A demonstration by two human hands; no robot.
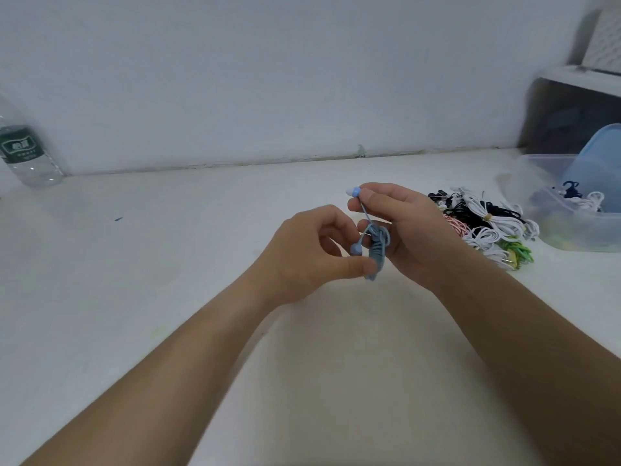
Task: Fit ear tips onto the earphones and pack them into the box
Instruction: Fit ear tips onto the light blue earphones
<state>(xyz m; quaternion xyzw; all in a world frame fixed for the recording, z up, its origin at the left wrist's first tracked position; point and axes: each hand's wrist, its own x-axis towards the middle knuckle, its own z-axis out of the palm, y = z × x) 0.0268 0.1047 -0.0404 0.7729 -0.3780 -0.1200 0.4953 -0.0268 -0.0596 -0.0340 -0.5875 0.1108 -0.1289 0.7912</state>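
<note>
Right hand [400, 227] pinches tipped earbud [354, 191]; left hand [312, 253] grips coiled blue cable [378, 250]. Bare earbud [356, 249] wants steadying for its tip.

Plain workroom, white table [134, 264], earphone pile [487, 227]

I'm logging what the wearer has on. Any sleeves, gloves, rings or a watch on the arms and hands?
Nothing worn is visible. The left hand and right hand are bare, without gloves, rings or a watch, and both forearms are uncovered down to the frame's bottom edge, with no sleeves in view.
</note>
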